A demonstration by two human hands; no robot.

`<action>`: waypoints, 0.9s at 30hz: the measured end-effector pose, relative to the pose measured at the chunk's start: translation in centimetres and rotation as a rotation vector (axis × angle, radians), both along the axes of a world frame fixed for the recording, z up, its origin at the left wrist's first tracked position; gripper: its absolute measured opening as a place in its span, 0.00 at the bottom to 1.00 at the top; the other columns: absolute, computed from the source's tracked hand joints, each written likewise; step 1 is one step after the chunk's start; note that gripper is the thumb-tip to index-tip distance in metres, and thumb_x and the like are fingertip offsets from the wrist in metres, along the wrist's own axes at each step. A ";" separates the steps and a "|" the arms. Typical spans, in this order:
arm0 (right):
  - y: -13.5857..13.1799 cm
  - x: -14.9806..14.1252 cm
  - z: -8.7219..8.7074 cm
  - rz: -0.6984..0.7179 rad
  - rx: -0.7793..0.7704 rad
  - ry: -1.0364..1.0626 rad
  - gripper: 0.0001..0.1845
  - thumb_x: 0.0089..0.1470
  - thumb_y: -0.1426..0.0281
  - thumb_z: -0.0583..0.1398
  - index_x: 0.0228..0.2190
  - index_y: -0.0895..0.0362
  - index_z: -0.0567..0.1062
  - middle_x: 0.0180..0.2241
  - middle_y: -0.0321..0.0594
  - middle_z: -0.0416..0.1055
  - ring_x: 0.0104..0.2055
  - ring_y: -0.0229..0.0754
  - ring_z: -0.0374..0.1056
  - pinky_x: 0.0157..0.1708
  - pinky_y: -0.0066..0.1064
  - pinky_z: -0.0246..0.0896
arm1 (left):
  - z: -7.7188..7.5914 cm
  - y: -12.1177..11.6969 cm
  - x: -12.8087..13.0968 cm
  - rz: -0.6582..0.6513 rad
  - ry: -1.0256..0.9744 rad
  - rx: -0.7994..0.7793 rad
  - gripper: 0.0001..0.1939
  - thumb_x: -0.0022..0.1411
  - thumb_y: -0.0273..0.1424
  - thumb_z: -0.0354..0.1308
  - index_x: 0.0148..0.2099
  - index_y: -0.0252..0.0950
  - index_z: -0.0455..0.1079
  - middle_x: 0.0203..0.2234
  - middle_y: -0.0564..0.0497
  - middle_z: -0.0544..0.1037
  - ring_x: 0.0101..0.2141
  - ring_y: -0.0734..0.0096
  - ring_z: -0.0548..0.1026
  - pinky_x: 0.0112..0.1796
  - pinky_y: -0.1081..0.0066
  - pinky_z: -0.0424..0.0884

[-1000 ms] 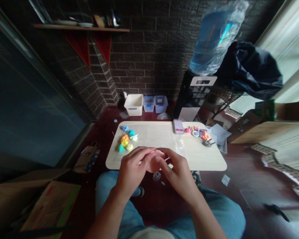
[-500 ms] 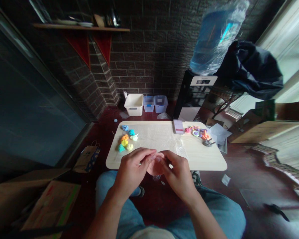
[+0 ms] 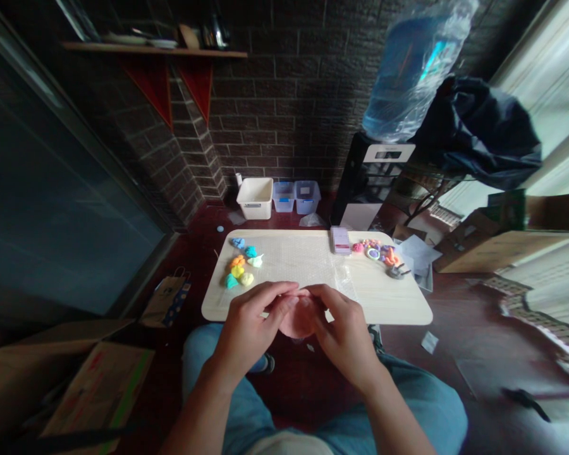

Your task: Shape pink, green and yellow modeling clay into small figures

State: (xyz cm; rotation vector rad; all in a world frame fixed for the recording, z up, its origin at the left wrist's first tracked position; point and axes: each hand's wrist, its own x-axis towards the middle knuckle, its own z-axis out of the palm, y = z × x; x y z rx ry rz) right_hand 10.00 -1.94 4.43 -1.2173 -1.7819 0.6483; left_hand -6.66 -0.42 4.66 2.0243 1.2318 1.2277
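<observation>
Between my two hands is a thin, flattened round of pink modelling clay (image 3: 296,322), held above the near edge of the table. My left hand (image 3: 256,316) pinches its upper left rim between thumb and fingers. On the other side my right hand (image 3: 340,322) grips the upper right rim the same way, thumb on the near face. The fingertips of both hands almost meet at the top of the round and hide its upper edge. Several lumps of coloured clay (image 3: 238,270) lie at the table's left side, in blue, teal, orange, yellow, green and pale tones.
The pale table (image 3: 393,306) carries a bubble-wrap sheet (image 3: 296,256), a stack of cards (image 3: 340,241), small clay pieces (image 3: 373,254) and a grey clay piece (image 3: 396,272). Behind stand a white bin (image 3: 255,199) and a water dispenser (image 3: 374,183). Cardboard boxes (image 3: 99,385) flank both sides.
My right fingers and thumb have shifted slightly along the clay's rim. The clay round stays between both hands, in nearly the same place.
</observation>
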 end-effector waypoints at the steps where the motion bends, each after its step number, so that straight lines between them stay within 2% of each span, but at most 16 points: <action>1: 0.0 0.0 0.0 -0.008 0.013 -0.012 0.08 0.61 0.73 0.55 0.37 0.55 0.74 0.31 0.41 0.76 0.32 0.41 0.71 0.31 0.28 0.62 | 0.0 0.0 0.0 0.005 0.010 0.020 0.07 0.64 0.29 0.58 0.44 0.38 0.75 0.38 0.51 0.83 0.38 0.72 0.80 0.41 0.77 0.74; 4: 0.1 -0.1 -0.2 -0.019 0.033 -0.029 0.08 0.60 0.73 0.55 0.36 0.56 0.74 0.29 0.41 0.74 0.31 0.41 0.69 0.30 0.29 0.61 | 0.0 0.1 0.0 0.018 0.038 0.055 0.06 0.64 0.27 0.58 0.41 0.38 0.76 0.36 0.52 0.83 0.37 0.74 0.80 0.41 0.79 0.73; 7: 0.2 -0.1 -0.3 -0.008 -0.008 0.032 0.09 0.61 0.71 0.55 0.36 0.55 0.76 0.31 0.41 0.75 0.33 0.41 0.71 0.34 0.29 0.62 | 0.1 0.1 0.0 0.018 0.040 0.062 0.06 0.64 0.27 0.58 0.40 0.38 0.76 0.35 0.53 0.83 0.37 0.74 0.80 0.40 0.79 0.73; 10: 0.2 0.0 -0.3 -0.003 -0.170 0.174 0.11 0.61 0.65 0.57 0.42 0.55 0.76 0.33 0.40 0.77 0.33 0.39 0.72 0.33 0.27 0.64 | 0.1 0.0 0.1 0.049 0.021 0.055 0.05 0.64 0.28 0.58 0.40 0.38 0.75 0.35 0.53 0.83 0.37 0.75 0.80 0.40 0.80 0.73; 12: 0.3 -0.1 -0.5 0.009 -0.289 0.252 0.16 0.58 0.61 0.60 0.45 0.55 0.74 0.34 0.39 0.77 0.30 0.38 0.71 0.30 0.26 0.64 | 0.1 -0.1 0.2 0.082 0.003 0.042 0.05 0.64 0.28 0.58 0.41 0.38 0.75 0.36 0.53 0.83 0.37 0.75 0.80 0.40 0.80 0.73; 14: 0.3 -0.1 -0.7 0.032 -0.350 0.285 0.16 0.57 0.59 0.61 0.43 0.56 0.75 0.33 0.39 0.76 0.30 0.38 0.69 0.28 0.25 0.63 | 0.0 -0.1 0.3 0.090 -0.014 0.032 0.05 0.64 0.27 0.57 0.42 0.38 0.74 0.36 0.53 0.82 0.37 0.75 0.80 0.39 0.80 0.73; 19: 0.5 -0.4 -1.2 -0.002 -0.340 0.263 0.17 0.59 0.57 0.58 0.31 0.59 0.75 0.25 0.37 0.71 0.27 0.36 0.63 0.25 0.24 0.56 | 0.0 -0.2 0.2 0.035 0.002 0.028 0.06 0.64 0.27 0.57 0.43 0.38 0.73 0.38 0.53 0.82 0.37 0.75 0.79 0.40 0.79 0.73; 27: 0.2 -0.2 -0.5 0.011 -0.266 0.183 0.12 0.61 0.64 0.57 0.30 0.58 0.75 0.24 0.35 0.70 0.28 0.36 0.66 0.27 0.24 0.58 | 0.3 -0.2 0.1 0.014 0.039 -0.019 0.04 0.64 0.28 0.58 0.42 0.38 0.72 0.36 0.54 0.81 0.36 0.76 0.79 0.38 0.81 0.73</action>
